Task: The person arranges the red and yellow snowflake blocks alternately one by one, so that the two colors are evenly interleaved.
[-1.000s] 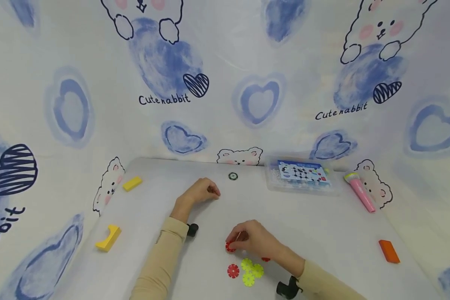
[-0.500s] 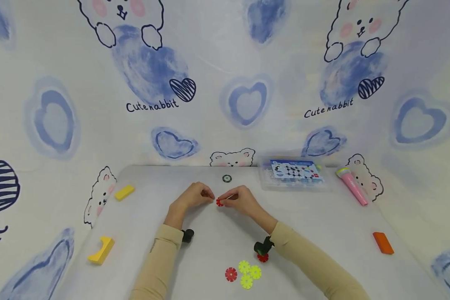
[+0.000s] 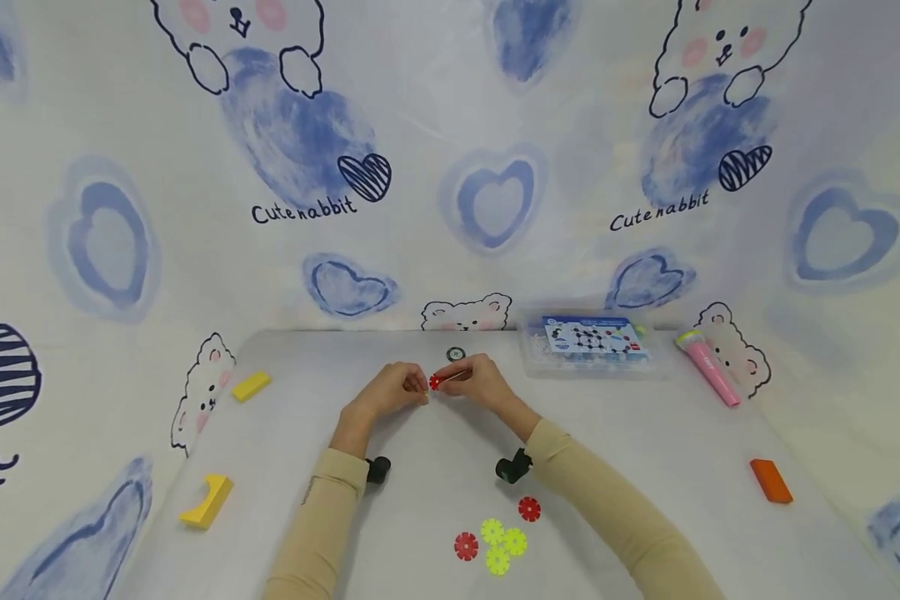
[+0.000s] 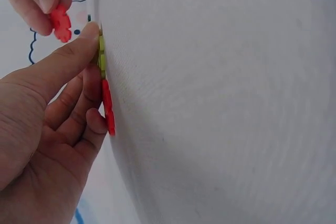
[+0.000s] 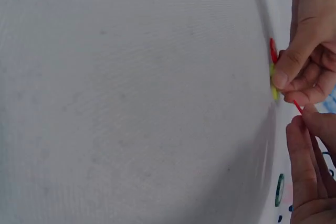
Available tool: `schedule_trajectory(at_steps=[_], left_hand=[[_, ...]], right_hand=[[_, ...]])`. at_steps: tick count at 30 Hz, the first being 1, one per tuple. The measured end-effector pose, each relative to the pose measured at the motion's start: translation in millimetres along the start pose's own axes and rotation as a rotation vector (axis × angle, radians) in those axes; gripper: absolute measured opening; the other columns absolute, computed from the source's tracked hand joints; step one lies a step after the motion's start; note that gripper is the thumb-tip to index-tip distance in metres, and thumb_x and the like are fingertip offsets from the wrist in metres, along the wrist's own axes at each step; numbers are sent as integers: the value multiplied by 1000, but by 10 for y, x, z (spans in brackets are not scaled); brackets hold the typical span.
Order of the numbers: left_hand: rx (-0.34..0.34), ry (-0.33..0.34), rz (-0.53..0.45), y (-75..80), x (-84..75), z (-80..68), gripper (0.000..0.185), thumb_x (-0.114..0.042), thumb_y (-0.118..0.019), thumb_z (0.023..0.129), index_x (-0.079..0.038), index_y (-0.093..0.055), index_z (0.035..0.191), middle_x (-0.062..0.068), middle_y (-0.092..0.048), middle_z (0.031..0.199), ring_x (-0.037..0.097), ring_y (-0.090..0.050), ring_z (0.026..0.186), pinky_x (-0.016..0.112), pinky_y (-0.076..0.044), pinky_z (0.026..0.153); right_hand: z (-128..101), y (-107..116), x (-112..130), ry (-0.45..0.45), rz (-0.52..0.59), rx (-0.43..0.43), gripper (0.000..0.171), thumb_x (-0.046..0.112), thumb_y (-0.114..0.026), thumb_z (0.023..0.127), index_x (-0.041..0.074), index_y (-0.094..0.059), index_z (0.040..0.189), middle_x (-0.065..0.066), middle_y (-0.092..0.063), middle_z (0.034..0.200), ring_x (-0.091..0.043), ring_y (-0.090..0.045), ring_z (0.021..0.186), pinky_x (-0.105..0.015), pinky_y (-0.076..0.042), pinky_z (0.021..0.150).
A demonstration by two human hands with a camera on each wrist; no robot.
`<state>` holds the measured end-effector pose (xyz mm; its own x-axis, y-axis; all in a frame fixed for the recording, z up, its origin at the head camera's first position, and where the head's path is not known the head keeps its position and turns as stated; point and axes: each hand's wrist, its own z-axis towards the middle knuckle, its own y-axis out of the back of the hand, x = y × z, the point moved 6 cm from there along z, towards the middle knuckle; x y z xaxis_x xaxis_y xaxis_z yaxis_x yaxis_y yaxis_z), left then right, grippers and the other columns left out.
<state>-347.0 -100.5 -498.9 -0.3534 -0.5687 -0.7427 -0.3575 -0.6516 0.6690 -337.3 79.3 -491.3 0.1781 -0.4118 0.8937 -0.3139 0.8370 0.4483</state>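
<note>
In the head view, my left hand [image 3: 390,390] is at the middle of the table, facing my right hand [image 3: 483,386]. The left wrist view shows the left thumb and fingers pinching a yellow-green notched disc [image 4: 102,56], and a red notched disc [image 4: 108,107] lines up edge to edge with it; whether they interlock is hard to tell. Between right thumb and fingers is another red notched disc [image 3: 434,382], held just apart from the left fingertips. Nearer me lie several yellow-green notched discs [image 3: 497,560] and two red ones, one of them a red disc [image 3: 466,547] at their left.
A clear plastic box [image 3: 592,346] with a printed blue label stands at the back right, beside a pink flashlight-like object [image 3: 711,371]. A small dark round disc [image 3: 456,354] lies beyond the hands. Yellow blocks [image 3: 208,502] are at the left, an orange block [image 3: 771,481] at the right.
My right hand has carried the red notched disc away from the loose discs, forward and left to beside the left hand. The left hand stays nearly in place; the head view has shifted slightly.
</note>
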Motion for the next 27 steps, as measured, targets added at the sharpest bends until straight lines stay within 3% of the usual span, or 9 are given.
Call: schedule_trajectory(at_steps=[10, 19, 27], left_hand=[[-8, 3, -3, 26, -31, 8, 17, -1, -87, 90, 0, -73, 99, 9, -76, 88, 13, -69, 81, 31, -59, 81], [-22, -6, 15, -43, -66, 11, 18, 1, -88, 88, 0, -73, 98, 11, -75, 86, 14, -69, 79, 31, -58, 78], [-7, -63, 85, -6, -173, 21, 16, 5, -85, 89, -2, -74, 99, 9, -77, 89, 14, -67, 78, 30, -56, 76]], right_hand=[[43, -94, -88, 3, -125, 20, 23, 6, -88, 91, 2, -84, 113, -12, -84, 108, -11, -75, 86, -23, -62, 74], [14, -109, -29, 68, -364, -15, 7, 11, -91, 89, 10, -88, 95, -2, -79, 95, -11, -70, 85, -25, -57, 75], [12, -110, 32, 119, -399, -8, 7, 6, -88, 90, 9, -88, 97, -2, -81, 95, -16, -72, 89, -27, -58, 78]])
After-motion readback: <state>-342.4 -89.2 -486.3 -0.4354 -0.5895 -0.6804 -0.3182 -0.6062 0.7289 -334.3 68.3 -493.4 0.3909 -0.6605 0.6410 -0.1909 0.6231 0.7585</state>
